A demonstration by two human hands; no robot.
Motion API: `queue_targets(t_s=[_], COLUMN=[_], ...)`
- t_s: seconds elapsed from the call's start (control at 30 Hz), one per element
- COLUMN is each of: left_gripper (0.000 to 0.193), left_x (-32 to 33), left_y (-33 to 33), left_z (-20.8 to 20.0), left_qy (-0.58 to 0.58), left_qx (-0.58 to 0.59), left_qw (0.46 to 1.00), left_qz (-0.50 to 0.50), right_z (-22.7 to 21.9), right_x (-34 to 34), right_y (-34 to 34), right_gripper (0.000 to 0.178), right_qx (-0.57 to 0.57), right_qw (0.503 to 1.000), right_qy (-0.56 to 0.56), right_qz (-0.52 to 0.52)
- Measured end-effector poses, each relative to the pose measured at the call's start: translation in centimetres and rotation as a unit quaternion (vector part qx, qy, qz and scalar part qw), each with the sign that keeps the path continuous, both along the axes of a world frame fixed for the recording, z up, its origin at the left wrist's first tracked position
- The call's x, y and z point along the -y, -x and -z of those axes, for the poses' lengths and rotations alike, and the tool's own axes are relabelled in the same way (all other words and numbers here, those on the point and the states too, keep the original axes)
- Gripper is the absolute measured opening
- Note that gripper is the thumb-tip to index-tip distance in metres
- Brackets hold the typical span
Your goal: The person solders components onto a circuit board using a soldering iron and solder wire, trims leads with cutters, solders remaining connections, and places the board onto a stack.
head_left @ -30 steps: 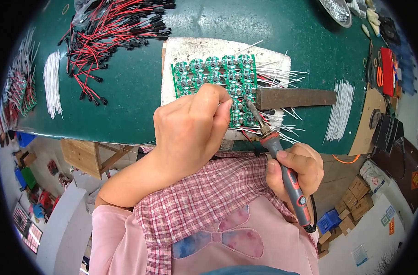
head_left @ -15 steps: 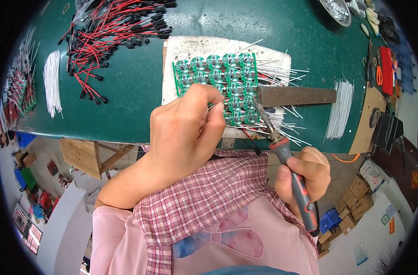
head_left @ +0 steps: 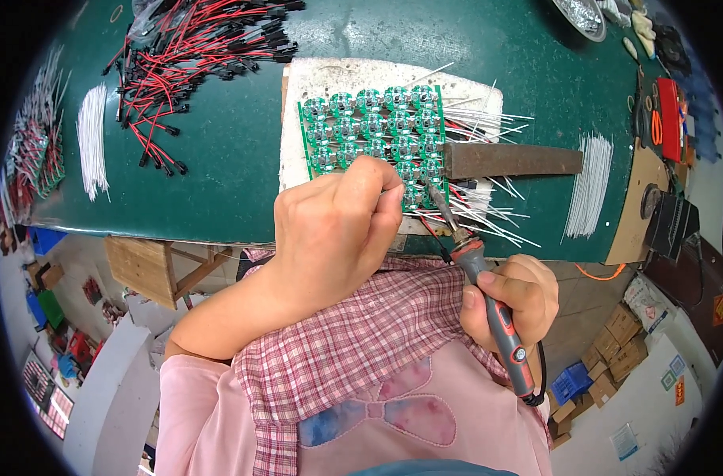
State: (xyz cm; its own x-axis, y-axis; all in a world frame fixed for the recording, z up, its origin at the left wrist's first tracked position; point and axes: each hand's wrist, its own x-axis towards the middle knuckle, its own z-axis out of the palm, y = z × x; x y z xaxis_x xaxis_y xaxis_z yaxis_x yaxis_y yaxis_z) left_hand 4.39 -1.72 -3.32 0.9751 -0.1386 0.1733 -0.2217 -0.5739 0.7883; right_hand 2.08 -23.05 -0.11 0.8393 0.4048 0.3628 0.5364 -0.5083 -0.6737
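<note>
My right hand [head_left: 513,305] is wrapped round the grey and red handle of a soldering iron [head_left: 488,289]. The iron's tip points up and left, at the lower right part of a green circuit board panel [head_left: 345,127] made of several small boards in rows. My left hand [head_left: 337,214] is closed in a pinch over the panel's lower left part, hiding some of it. A thin wire showed between its finger and thumb a moment ago; the fingertips now mostly hide it. White wires [head_left: 488,222] and a few red ones stick out from under the panel's right side.
The panel lies on a stained white board [head_left: 298,75]. A flat brown metal bar [head_left: 520,160] rests across its right edge. Bundles of white wires lie left [head_left: 93,143] and right [head_left: 590,186]. Red and black connector leads [head_left: 195,47] are heaped at the far left; a metal bowl [head_left: 581,17] stands far right.
My left hand has moved slightly right and down. The soldering iron has shifted left and down, its tip now lower on the panel. The panel has barely moved.
</note>
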Motion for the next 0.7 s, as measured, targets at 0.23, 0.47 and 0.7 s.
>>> queue_targets(t_s=[0.23,0.47,0.7], left_gripper=[0.009,0.007,0.008], left_x=[0.1,-1.1,-1.7], left_y=[0.0,0.4,0.9], left_z=[-0.2,-0.6,-0.6], left_qy=[-0.045,0.01,0.009], left_qx=[0.008,-0.013,-0.055], left_qw=[0.999,0.999,0.997], left_qz=[-0.001,-0.039,-0.048], right_z=[0.1,-1.3,-1.0], right_x=[-0.2,0.2,-0.5], right_y=[0.2,-0.1,0.1], right_gripper=[0.028,0.027,0.027], right_qx=[0.011,0.021,0.01], right_qw=[0.999,0.998,1.0], right_qy=[0.036,0.055,0.018], right_qz=[-0.026,-0.026,-0.008])
